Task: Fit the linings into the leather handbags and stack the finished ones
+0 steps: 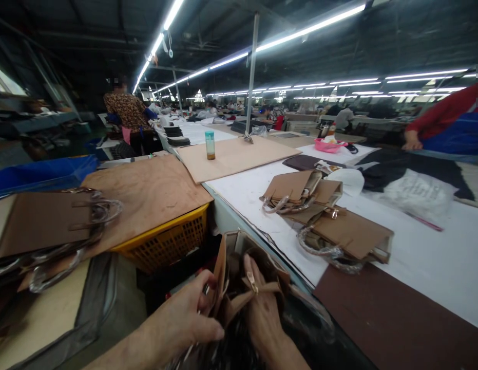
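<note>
A brown handbag (220, 267) stands open close to my body, its mouth facing up. My right hand (262, 303) reaches into its mouth with the fingers stretched out. Across the back of that hand lies a brown strap (239, 303) with a gold-coloured clasp (252, 281). My left hand (188, 311) is at the bag's left side, fingers bent against the outer wall and thumb spread apart from them. The lower part of the bag and the tips of some left fingers are hidden.
Several brown handbags (350, 234) with plastic-wrapped handles lie on the white-covered table (239, 190). Another handbag (46, 221) lies at left, near a yellow crate (165, 239) under a brown board (146, 180). A bottle (210, 145) stands farther back. Co-workers stand left and right.
</note>
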The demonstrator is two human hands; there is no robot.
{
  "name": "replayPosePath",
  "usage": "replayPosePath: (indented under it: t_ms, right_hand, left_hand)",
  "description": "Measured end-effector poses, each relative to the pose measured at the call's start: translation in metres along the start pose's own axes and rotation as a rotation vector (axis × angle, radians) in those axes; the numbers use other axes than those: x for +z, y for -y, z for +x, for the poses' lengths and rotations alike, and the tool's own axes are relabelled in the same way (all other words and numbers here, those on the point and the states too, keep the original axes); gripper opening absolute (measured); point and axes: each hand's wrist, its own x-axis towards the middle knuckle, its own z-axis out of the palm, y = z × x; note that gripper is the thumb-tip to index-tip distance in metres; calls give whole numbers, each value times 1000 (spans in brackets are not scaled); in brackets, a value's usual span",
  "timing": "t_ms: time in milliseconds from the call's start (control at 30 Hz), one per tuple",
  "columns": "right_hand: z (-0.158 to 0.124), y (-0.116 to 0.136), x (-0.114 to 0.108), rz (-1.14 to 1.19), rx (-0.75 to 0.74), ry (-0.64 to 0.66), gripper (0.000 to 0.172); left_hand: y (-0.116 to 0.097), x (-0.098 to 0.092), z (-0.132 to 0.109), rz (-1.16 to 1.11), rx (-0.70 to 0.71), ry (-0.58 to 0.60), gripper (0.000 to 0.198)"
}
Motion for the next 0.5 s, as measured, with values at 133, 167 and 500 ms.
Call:
replayPosePath:
  t_ms: [133, 167, 500]
  right_hand:
    - [22, 8, 6, 153, 111, 176, 51]
    - [26, 9, 5, 204, 145, 164, 42]
    - [41, 27, -9, 405, -40, 229, 17]
  left_hand:
    - [24, 6, -9, 27, -27, 23, 48]
    - [29, 7, -11, -10, -15, 19, 46]
    - [56, 0, -8, -389, 154, 40, 49]
